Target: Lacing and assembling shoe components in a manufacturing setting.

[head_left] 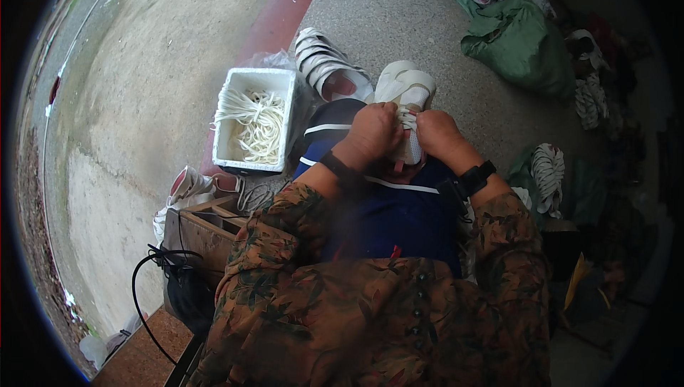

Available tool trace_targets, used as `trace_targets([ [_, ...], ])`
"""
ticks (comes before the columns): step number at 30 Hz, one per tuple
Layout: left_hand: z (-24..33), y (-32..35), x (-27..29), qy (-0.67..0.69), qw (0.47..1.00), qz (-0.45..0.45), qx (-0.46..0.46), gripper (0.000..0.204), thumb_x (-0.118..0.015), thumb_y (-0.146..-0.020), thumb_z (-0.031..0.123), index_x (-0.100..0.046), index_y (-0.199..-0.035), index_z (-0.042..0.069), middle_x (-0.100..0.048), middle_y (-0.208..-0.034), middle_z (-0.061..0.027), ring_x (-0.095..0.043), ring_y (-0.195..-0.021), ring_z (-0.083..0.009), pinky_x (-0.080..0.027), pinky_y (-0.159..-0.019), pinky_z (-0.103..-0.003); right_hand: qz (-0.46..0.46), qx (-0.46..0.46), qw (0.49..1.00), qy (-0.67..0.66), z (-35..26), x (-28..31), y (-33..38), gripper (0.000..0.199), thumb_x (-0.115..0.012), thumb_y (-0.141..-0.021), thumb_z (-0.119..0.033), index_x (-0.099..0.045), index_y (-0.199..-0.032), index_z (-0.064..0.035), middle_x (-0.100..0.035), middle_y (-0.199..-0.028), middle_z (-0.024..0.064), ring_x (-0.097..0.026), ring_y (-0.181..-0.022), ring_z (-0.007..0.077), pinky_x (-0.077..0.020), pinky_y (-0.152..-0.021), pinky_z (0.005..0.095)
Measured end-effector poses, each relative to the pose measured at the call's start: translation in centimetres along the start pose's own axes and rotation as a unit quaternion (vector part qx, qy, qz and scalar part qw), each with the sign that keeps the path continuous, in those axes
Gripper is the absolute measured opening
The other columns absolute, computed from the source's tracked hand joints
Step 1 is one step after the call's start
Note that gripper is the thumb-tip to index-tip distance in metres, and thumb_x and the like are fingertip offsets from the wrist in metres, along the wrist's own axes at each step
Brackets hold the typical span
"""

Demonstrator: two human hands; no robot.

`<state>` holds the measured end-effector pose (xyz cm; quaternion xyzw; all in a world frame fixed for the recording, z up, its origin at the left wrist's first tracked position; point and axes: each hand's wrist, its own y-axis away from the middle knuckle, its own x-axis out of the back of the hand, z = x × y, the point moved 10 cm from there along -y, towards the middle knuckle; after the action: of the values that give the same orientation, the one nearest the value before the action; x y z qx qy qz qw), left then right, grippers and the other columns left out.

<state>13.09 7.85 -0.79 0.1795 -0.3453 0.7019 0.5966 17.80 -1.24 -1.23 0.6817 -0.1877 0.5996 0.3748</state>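
A white and beige sneaker (405, 82) rests on my lap, its toe pointing away from me. My left hand (375, 130) is closed at the left side of its lacing. On the other side, my right hand (437, 133) is closed too, close to the tongue. Between the two fists runs a white shoelace (408, 117), threaded across the sneaker's upper. Both hands pinch it, though the fingertips are partly hidden by the knuckles.
Left of my knees stands a white foam box (291, 112) of loose white laces (260, 134). Beyond my knee lies a row of nested shoes (324, 59). A wooden box (206, 234) sits by my left arm. Green sacks (516, 45) and more shoes (548, 177) lie right.
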Motion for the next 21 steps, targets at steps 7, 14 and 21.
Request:
trace_targets([
  [7,-0.5,0.0,0.0,0.012,1.0,0.002,0.004,0.028,-0.064,-0.074,0.025,-0.056,-0.086,0.001,-0.061,-0.08,-0.0195,-0.06,-0.077,-0.0381,-0.049,-0.069,-0.045,-0.031,0.043,0.998,0.045,-0.3,-0.2,-0.4,0.015,-0.057,-0.075,-0.013,-0.068,-0.078,-0.0028,-0.065,-0.079,0.0193,-0.064,-0.076,0.0361,-0.0522,-0.068,0.0443],
  [14,0.0,0.3,-0.2,0.004,1.0,-0.008,0.011,0.029,-0.064,-0.074,0.026,-0.054,-0.087,0.002,-0.061,-0.08,-0.0194,-0.059,-0.077,-0.0384,-0.048,-0.068,-0.045,0.06,0.041,0.996,0.055,-0.8,1.4,0.0,0.011,-0.059,-0.073,-0.014,-0.067,-0.074,-0.0071,-0.065,-0.07,0.0161,-0.065,-0.069,0.0344,-0.0525,-0.062,0.0436],
  [21,-1.7,-0.5,-2.2,0.006,0.998,-0.037,0.043,0.034,-0.064,-0.074,0.026,-0.053,-0.096,0.002,-0.062,-0.084,-0.0201,-0.06,-0.079,-0.0382,-0.049,-0.068,-0.044,0.156,0.125,0.979,0.026,-5.0,4.9,-2.0,0.007,-0.058,-0.073,-0.012,-0.064,-0.075,-0.0081,-0.064,-0.069,0.0163,-0.065,-0.067,0.0339,-0.0516,-0.062,0.0441],
])
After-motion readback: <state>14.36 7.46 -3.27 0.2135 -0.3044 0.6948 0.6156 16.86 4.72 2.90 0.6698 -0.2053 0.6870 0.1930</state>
